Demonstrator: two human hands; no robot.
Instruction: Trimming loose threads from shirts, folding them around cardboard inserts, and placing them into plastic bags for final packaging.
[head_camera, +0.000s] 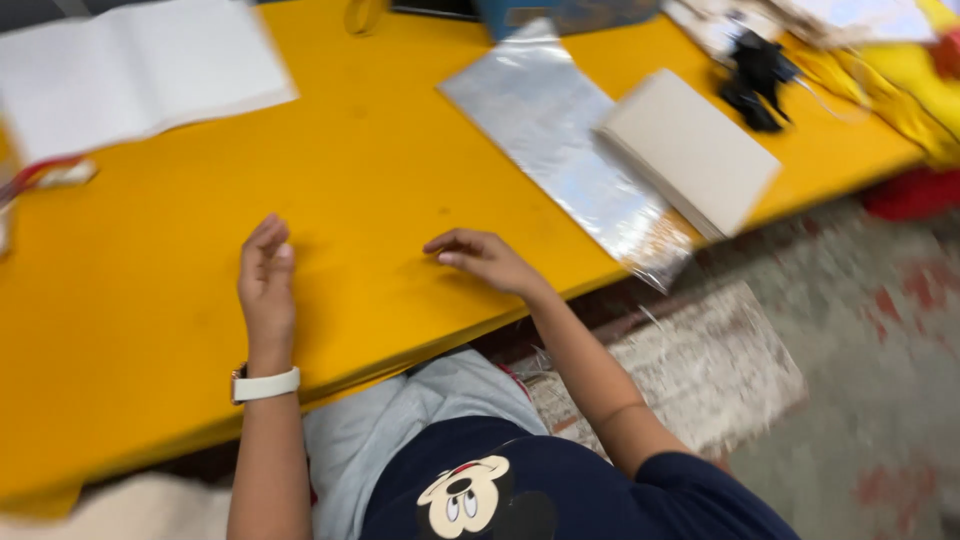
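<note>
Inspector A: The flat yellow counter (380, 170) is uniform in colour. The long clear plastic sleeve (560, 140) reads silvery grey, with a speckled brown end.

Inspector B: Confirmed. The closed rectangular book (695, 150) is plain beige; the open paper notebook (130, 70) is white. The strap on the left wrist (265, 385) is white. The floor (860, 380) is grey with red blotches.

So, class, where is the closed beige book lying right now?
The beige book lies upper right on the yellow table, overlapping a clear plastic sleeve.
</note>
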